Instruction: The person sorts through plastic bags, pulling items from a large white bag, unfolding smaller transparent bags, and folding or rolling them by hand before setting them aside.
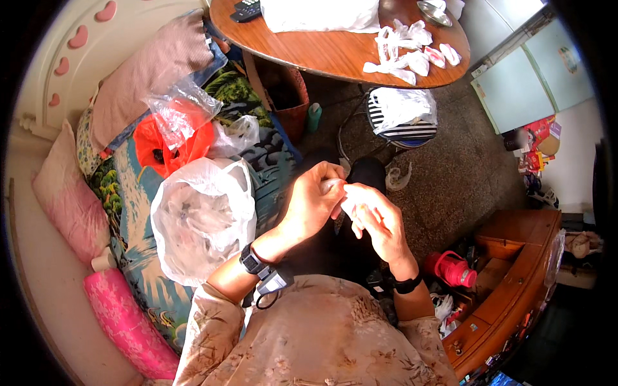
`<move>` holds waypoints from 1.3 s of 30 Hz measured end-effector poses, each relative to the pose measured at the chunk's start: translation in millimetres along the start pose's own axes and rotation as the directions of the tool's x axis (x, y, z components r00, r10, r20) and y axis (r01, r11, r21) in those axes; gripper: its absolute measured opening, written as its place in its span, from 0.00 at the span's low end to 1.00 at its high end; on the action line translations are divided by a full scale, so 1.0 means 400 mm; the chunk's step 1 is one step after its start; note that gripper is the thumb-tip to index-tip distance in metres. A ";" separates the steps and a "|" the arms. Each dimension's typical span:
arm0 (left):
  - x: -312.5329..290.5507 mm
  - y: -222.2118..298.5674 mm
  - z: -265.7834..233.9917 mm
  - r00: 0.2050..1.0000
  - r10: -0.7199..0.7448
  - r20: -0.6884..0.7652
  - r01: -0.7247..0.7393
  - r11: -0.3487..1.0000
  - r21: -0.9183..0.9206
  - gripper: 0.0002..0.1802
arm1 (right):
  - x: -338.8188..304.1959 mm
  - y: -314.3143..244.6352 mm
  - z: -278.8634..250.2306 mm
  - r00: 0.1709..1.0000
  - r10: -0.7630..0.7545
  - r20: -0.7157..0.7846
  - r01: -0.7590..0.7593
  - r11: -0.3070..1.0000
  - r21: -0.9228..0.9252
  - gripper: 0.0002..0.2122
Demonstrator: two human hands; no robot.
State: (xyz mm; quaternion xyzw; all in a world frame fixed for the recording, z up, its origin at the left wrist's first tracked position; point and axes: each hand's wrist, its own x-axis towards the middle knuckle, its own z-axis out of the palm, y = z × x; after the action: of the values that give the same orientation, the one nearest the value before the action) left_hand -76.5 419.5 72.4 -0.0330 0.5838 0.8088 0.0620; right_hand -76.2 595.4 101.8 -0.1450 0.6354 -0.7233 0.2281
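Observation:
In front of my lap both hands work on a small white plastic bag, bunched into a narrow roll. My left hand is closed on one end, its fingers curled in. My right hand pinches the other end beside it, the remaining fingers bent. Part of the roll is hidden by the fingers. To the left of my left forearm, on the bed, stands a large white plastic bag, its mouth open and crumpled bags inside. Several folded white bags lie on the round table's near right part.
A red plastic bag and a clear bag lie on the patterned bed. Ahead are the wooden table and a striped stool with white plastic on it. At right, a wooden cabinet stands near a red flask.

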 end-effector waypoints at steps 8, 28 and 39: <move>0.005 0.031 -0.013 0.989 -0.129 0.071 0.135 0.987 -0.092 0.12 | 0.021 0.008 0.000 0.978 -0.203 -0.048 0.169 0.904 -0.392 0.12; -0.036 0.021 0.036 0.893 0.451 0.004 -0.402 0.793 0.458 0.17 | 0.071 0.046 0.055 0.774 -0.516 -0.366 0.287 0.802 -0.524 0.04; -0.027 0.040 0.030 0.873 0.488 -0.019 -0.426 0.780 0.460 0.08 | 0.057 0.044 0.051 0.828 -0.464 -0.315 0.365 0.872 -0.326 0.07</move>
State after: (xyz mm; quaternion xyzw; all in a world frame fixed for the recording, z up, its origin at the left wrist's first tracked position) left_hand -67.7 425.5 92.6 0.0693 0.7448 0.6414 -0.1704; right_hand -83.0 564.8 85.5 -0.1640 0.7066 -0.6832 -0.0847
